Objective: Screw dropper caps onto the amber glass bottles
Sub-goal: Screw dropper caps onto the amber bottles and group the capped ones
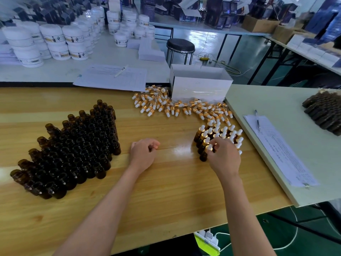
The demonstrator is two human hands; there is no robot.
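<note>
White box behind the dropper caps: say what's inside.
Only bare white inner walls show in the white box; its front wall hides the floor, so contents cannot be seen.

You have one white box point(200, 85), one stool point(180, 45), two pens point(257, 120), and open bottles point(73, 150), capped bottles point(200, 140) and loose caps point(166, 106) each too many to count
</note>
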